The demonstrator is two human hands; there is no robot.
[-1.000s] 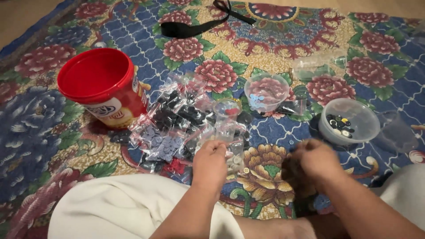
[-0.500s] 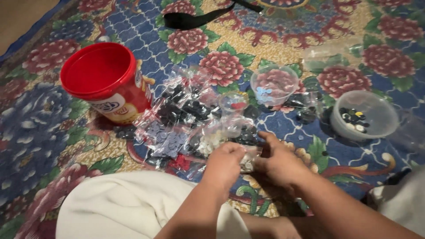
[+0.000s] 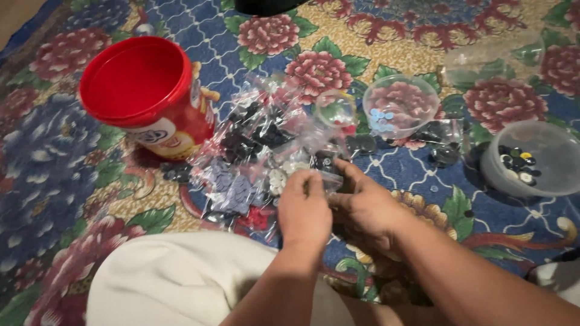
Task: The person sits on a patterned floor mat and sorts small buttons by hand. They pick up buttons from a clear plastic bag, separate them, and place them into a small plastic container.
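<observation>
My left hand (image 3: 304, 210) and my right hand (image 3: 362, 208) meet over a small clear plastic bag (image 3: 321, 175) and both pinch it at its top edge. The bag lies at the near side of a heap of clear bags of dark and light buttons (image 3: 254, 151) on a flowered carpet (image 3: 72, 169). My knee in pale cloth (image 3: 175, 278) is just below the hands.
A red tub with a red lid (image 3: 145, 93) stands at the left. A clear bowl with a few pale blue pieces (image 3: 400, 105) sits behind the heap. A round clear container with mixed buttons (image 3: 534, 158) is at the right. A clear lid (image 3: 495, 57) lies further back.
My right hand has moved left from beside my leg to join the left hand at the heap. Both hands have taken hold of the small bag. The view has shifted closer.
</observation>
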